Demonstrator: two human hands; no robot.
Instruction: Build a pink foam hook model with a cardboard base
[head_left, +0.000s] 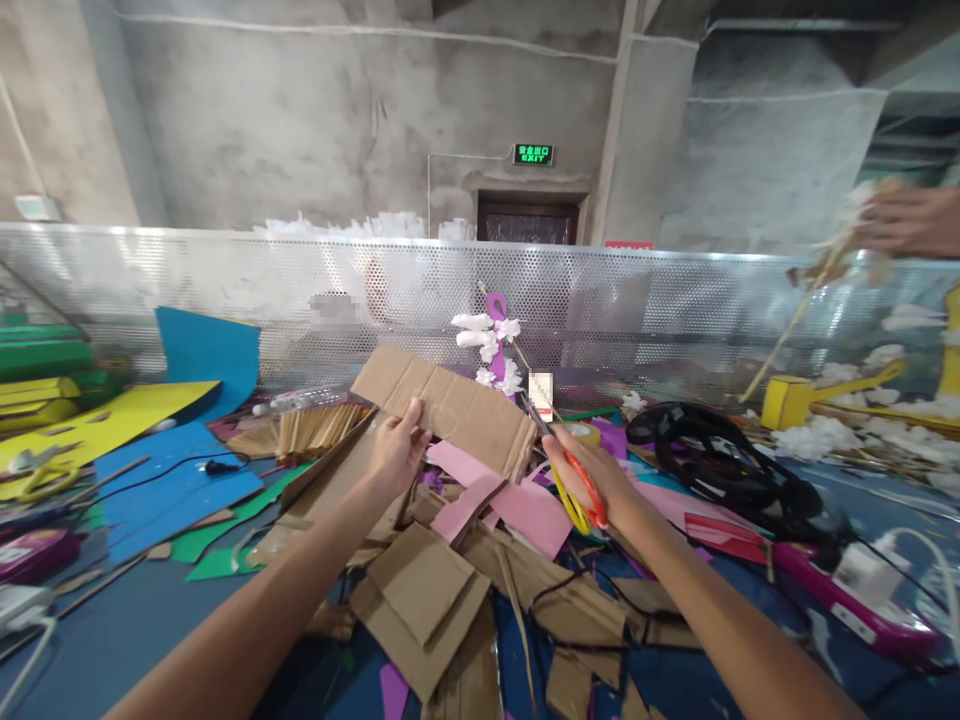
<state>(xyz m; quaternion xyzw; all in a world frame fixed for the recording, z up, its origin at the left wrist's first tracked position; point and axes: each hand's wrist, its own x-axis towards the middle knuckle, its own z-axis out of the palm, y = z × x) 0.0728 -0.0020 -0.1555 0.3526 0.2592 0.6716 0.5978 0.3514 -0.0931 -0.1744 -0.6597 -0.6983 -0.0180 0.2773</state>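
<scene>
Corrugated cardboard panel [450,405] is raised over the middle of your blue table [135,610], tilted so that its right end sits lower than its left. Nearest to you, below it, brown cardboard offcuts [420,590] lie in a loose heap, with pink paper scraps [536,512] just beyond them. Your left hand [397,450] grasps the panel at its lower edge, thumb laid on the face, while your right hand [606,475] is wrapped around the red and yellow handles of the scissors [589,490]. Their blades reach the panel's right end, though whether any cardboard lies between them cannot be told from this view. The step in hand looks like cutting or trimming that end; the next move seems to call for a steady left grip, blades lined up with the edge and left fingers well apart from them. Farther off, a purple paper stem [497,365] with white blossoms [508,329] stands before the perforated metal barrier [420,270], another person's hand [911,225] shows at the right, and a green exit sign [533,155] hangs on the concrete wall [300,120]
</scene>
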